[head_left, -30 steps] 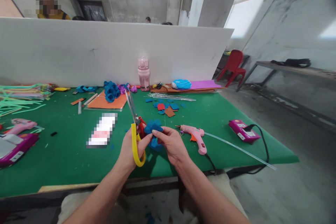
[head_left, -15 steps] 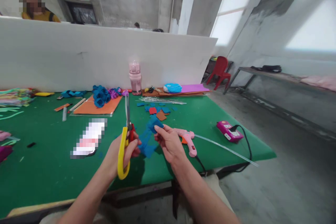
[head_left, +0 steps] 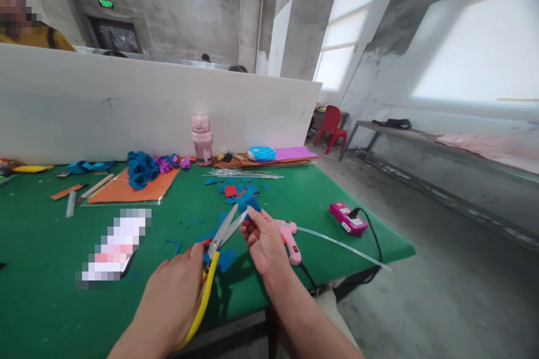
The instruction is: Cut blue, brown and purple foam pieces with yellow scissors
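Observation:
My left hand [head_left: 174, 291] is closed round scissors [head_left: 224, 234] with yellow and red handles. Their blades are apart, with the tips close to a small blue felt piece [head_left: 248, 201]; whether they touch it I cannot tell. My right hand [head_left: 266, 244] pinches that piece between thumb and fingers, above the green table. Under the scissors lie blue felt scraps [head_left: 227, 261]. A pink glue gun [head_left: 291, 242] rests just right of my right hand, a clear glue stick [head_left: 341, 245] poking from its back. Beyond the felt is a red square [head_left: 231, 191] among blue pieces.
Left stands a phone [head_left: 115, 249], blurred out. Behind it, curled blue felt [head_left: 142, 169] sits on an orange sheet [head_left: 122, 193]. A pink bottle [head_left: 202, 140] is by the white partition [head_left: 147, 106]. A magenta box [head_left: 348, 219] with a black cable lies right. A person is beyond the partition.
The scissors have swung from upright to pointing at the blue felt, and their blades have opened. My right hand still pinches the felt. The whole view has shifted a little.

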A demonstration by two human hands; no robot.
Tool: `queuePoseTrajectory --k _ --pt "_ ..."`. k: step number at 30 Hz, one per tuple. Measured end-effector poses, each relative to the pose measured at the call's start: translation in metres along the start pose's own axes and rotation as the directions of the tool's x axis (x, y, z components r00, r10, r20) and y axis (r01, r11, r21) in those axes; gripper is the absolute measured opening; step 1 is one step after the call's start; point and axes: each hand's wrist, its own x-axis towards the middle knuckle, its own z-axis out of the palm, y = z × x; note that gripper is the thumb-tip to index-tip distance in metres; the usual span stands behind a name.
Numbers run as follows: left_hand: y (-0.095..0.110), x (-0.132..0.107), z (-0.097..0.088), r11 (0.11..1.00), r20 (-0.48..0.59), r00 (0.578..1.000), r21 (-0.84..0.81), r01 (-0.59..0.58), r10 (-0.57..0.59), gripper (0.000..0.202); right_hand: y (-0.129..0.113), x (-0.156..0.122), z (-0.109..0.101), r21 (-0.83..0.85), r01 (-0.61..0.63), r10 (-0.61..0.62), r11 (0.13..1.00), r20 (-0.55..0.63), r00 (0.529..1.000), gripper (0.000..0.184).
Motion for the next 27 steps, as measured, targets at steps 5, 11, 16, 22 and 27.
queuePoseTrajectory --k 5,11,16,22,27 --pt "0.006 0.0 -0.001 1.0 0.058 0.998 -0.028 -0.002 0.004 0.028 0.003 -0.003 -0.001 -0.008 -0.028 0.029 1.0 0.06 0.998 0.023" --pt "0.008 0.002 0.005 0.996 0.029 1.0 -0.091 -0.007 0.009 0.027 0.004 -0.005 0.001 0.001 -0.034 0.034 0.999 0.097 0.995 0.021" --pt "0.01 0.004 0.007 0.995 0.019 1.0 -0.103 -0.005 0.007 0.028 0.004 -0.006 0.0 -0.01 -0.027 0.027 1.0 0.089 0.996 0.019" --pt "0.009 0.005 0.01 0.993 -0.006 1.0 -0.119 -0.009 0.008 0.03 0.003 -0.008 0.0 -0.012 -0.026 0.027 1.0 0.081 0.996 0.02" --pt "0.009 0.004 0.01 0.992 -0.018 1.0 -0.123 -0.015 0.013 0.029 0.002 -0.009 0.0 -0.038 -0.023 0.027 0.999 0.101 0.995 0.019"
